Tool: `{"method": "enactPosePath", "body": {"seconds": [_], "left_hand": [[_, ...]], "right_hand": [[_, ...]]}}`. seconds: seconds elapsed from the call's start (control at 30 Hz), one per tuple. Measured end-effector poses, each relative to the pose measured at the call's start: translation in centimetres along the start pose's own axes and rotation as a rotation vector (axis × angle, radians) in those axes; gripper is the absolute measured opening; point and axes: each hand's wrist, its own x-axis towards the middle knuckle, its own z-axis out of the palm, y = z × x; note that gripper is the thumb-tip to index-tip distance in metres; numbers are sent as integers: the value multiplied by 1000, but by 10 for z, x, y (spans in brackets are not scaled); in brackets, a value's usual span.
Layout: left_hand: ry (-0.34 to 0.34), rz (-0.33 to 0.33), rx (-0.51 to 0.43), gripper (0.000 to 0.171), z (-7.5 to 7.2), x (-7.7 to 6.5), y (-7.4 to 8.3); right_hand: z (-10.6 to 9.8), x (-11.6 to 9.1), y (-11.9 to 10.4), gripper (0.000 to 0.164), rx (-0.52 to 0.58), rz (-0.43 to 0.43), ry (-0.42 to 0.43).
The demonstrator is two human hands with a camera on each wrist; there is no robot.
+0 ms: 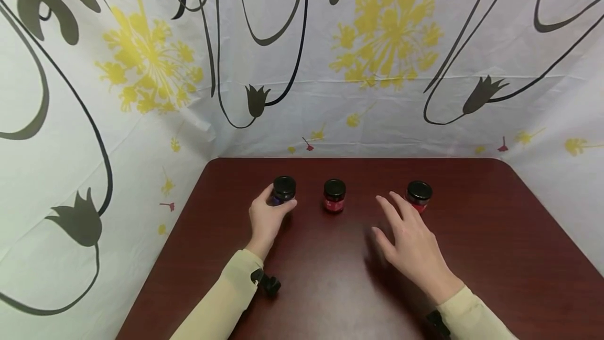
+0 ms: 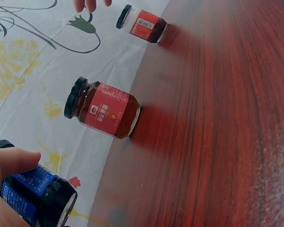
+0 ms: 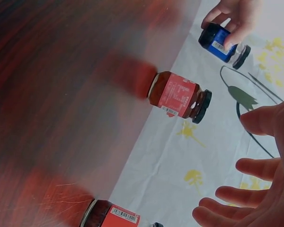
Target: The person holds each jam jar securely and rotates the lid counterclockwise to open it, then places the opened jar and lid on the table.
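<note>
My left hand (image 1: 265,223) grips a dark jar with a blue label (image 2: 38,189) between thumb and fingers, its black lid (image 1: 284,185) facing up in the head view. To its right stands a red-labelled jar (image 1: 334,197) with a black lid, upright on the table. Another red-labelled jar (image 1: 419,193) is farther right, partly hidden behind the fingertips of my right hand (image 1: 415,248). That hand hovers over the table with fingers spread, holding nothing. The right wrist view shows its fingers (image 3: 255,166) apart from the jars.
A dark reddish-brown table (image 1: 325,266) with rounded far corners lies under the jars. White cloth (image 1: 283,67) with flower prints hangs behind it and at both sides. Black straps with small devices (image 1: 268,283) sit on both sleeves.
</note>
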Motion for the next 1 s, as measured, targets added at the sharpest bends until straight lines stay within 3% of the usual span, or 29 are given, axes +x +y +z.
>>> {"method": "enactPosePath", "body": {"seconds": [0.77,1.0], "left_hand": [[-20,63,46,72,0,-8,7],[-26,87,53,65,3,-10,10]], "right_hand": [[3,17,-11,70,28,-18,23],[5,19,-12,69,30,-23,44]]}}
